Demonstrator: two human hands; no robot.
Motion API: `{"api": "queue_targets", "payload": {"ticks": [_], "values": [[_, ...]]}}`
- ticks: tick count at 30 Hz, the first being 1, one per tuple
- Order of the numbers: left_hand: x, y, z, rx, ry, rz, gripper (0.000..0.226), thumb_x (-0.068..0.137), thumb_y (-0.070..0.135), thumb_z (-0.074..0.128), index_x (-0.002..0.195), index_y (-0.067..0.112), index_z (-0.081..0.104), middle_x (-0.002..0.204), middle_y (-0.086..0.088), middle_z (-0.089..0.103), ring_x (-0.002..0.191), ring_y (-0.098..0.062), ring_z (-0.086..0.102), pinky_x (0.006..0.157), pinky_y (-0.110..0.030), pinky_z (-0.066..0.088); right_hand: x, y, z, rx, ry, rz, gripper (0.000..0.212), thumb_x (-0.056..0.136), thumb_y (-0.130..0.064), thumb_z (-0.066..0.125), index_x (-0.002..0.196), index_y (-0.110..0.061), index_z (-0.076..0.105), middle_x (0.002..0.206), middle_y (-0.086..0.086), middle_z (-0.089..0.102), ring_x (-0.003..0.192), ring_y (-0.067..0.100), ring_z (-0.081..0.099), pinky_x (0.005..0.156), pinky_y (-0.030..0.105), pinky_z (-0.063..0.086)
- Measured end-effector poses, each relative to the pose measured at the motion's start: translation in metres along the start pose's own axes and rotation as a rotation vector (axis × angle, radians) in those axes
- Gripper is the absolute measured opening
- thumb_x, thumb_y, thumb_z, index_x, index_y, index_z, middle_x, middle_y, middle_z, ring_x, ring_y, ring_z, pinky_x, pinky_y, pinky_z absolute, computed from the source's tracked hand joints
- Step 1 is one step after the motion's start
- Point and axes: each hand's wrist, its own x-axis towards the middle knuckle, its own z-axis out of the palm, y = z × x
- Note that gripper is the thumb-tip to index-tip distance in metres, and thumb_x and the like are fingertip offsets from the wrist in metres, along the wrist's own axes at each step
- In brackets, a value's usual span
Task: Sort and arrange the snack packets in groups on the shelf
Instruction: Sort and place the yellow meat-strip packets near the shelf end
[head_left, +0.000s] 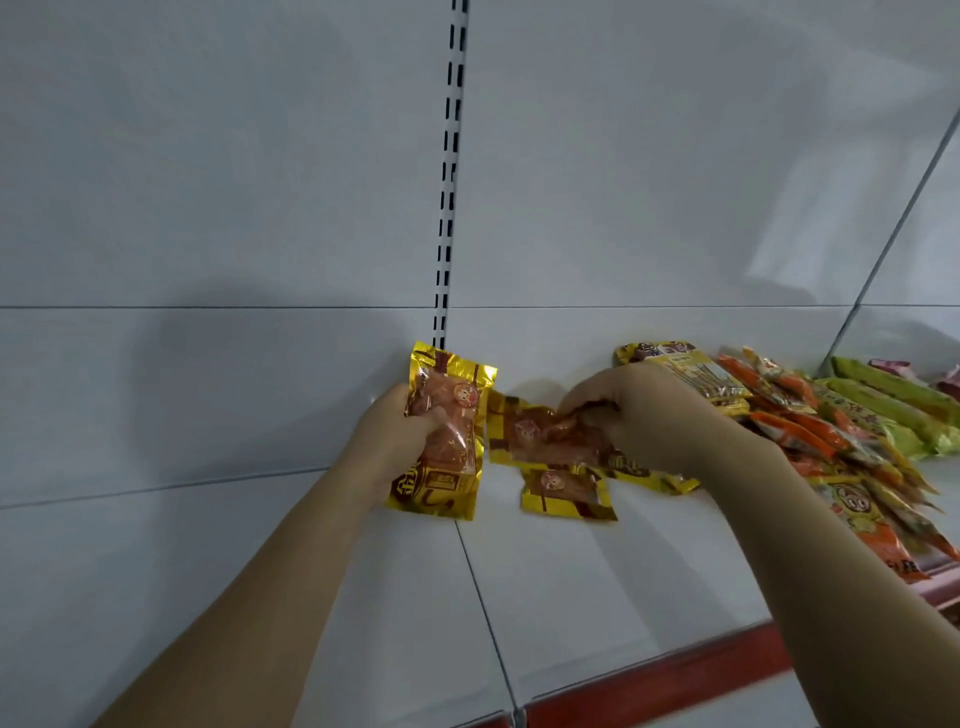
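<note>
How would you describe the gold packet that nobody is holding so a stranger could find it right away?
Start at the slotted upright in the back wall and drop to the white shelf. Between the left hand and right hand lies a loose gold packet, nearest the front. The other gold packets are gripped; this one lies flat, untouched.

Both hands reach forward, left (397, 434) and right (631, 415), fingers curled gripping.
</note>
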Motion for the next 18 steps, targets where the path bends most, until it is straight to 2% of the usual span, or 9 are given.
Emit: {"api": "queue_targets", "payload": {"ticks": [2, 4, 6, 8, 10, 12, 15, 16, 18], "values": [[-0.002, 0.002, -0.003, -0.025, 0.017, 0.002, 0.015, 0.103, 0.020, 0.059, 0.116, 0.026, 0.064, 0.116, 0.001, 0.072, 0.108, -0.022, 0.069, 0.100, -0.049, 0.056, 0.004, 0.000, -0.003, 0.070, 0.116, 0.015, 0.030, 0.097, -0.013, 0.058, 0.112, -0.033, 0.073, 0.097, -0.018, 0.069, 0.086, 0.006, 0.061, 0.077, 0.021, 0.049], [-0.005, 0.003, -0.004, -0.069, 0.030, -0.016, 0.016, 0.105, 0.022, 0.056, 0.118, 0.027, 0.062, 0.119, 0.001, 0.071, 0.111, -0.022, 0.068, 0.103, -0.050, 0.054, 0.006, 0.002, -0.001, 0.314, 0.274, 0.080, 0.022, 0.095, -0.014, 0.063, 0.109, -0.028, 0.074, 0.092, -0.017, 0.069, 0.078, 0.004, 0.062, 0.070, 0.019, 0.046], [-0.006, 0.006, -0.001, -0.139, 0.031, -0.048, 0.017, 0.106, 0.025, 0.053, 0.121, 0.027, 0.062, 0.121, 0.000, 0.071, 0.114, -0.022, 0.068, 0.106, -0.051, 0.052, 0.010, 0.000, 0.006, 0.688, 0.308, 0.167, 0.017, 0.092, -0.014, 0.068, 0.105, -0.023, 0.075, 0.092, -0.008, 0.075, 0.082, 0.013, 0.071, 0.074, 0.029, 0.057], [-0.009, 0.011, 0.008, -0.262, 0.031, -0.076, 0.018, 0.107, 0.029, 0.052, 0.119, 0.026, 0.064, 0.119, -0.001, 0.074, 0.112, -0.023, 0.070, 0.106, -0.054, 0.051, 0.016, -0.005, 0.022, 0.865, 0.265, 0.263, 0.012, 0.090, -0.014, 0.072, 0.100, -0.019, 0.075, 0.088, 0.000, 0.077, 0.080, 0.022, 0.074, 0.075, 0.041, 0.062], [-0.014, 0.021, 0.020, -0.409, 0.014, -0.104, 0.026, 0.107, 0.040, 0.052, 0.117, 0.022, 0.066, 0.109, -0.001, 0.079, 0.101, -0.023, 0.076, 0.093, -0.053, 0.059, 0.022, -0.009, 0.046, 0.856, 0.271, 0.312, 0.004, 0.087, -0.017, 0.074, 0.092, -0.019, 0.074, 0.081, 0.001, 0.075, 0.075, 0.024, 0.073, 0.071, 0.041, 0.061], [-0.017, 0.026, 0.034, -0.412, -0.017, -0.067, 0.037, 0.102, 0.050, 0.056, 0.119, 0.019, 0.066, 0.108, -0.003, 0.079, 0.096, -0.021, 0.077, 0.084, -0.047, 0.062, 0.024, -0.014, 0.066, 0.806, 0.262, 0.303, 0.004, 0.087, -0.022, 0.074, 0.086, -0.020, 0.071, 0.078, -0.002, 0.074, 0.073, 0.017, 0.070, 0.069, 0.035, 0.058], [-0.019, 0.023, 0.050, -0.254, 0.053, 0.032, 0.029, 0.095, 0.036, 0.071, 0.120, 0.022, 0.063, 0.113, -0.004, 0.077, 0.096, -0.017, 0.076, 0.084, -0.041, 0.062, 0.021, -0.013, 0.074, 0.799, 0.211, 0.236, 0.007, 0.090, -0.027, 0.070, 0.085, -0.021, 0.072, 0.078, -0.006, 0.074, 0.075, 0.011, 0.070, 0.069, 0.031, 0.057], [-0.017, 0.021, 0.052, -0.257, 0.091, 0.036, 0.028, 0.095, 0.030, 0.072, 0.120, 0.023, 0.063, 0.113, -0.002, 0.076, 0.097, -0.017, 0.076, 0.084, -0.040, 0.062, 0.021, -0.006, 0.072, 0.740, 0.235, 0.239, 0.013, 0.092, -0.030, 0.067, 0.085, -0.021, 0.073, 0.077, -0.008, 0.073, 0.075, 0.012, 0.069, 0.067, 0.030, 0.056], [-0.016, 0.017, 0.050, -0.267, 0.159, 0.022, 0.028, 0.095, 0.027, 0.074, 0.121, 0.024, 0.063, 0.113, 0.000, 0.076, 0.100, -0.020, 0.076, 0.085, -0.044, 0.062, 0.021, 0.014, 0.068, 0.462, 0.262, 0.283, 0.021, 0.097, -0.033, 0.057, 0.089, -0.019, 0.070, 0.082, -0.005, 0.071, 0.076, 0.017, 0.065, 0.066, 0.030, 0.052]]}}
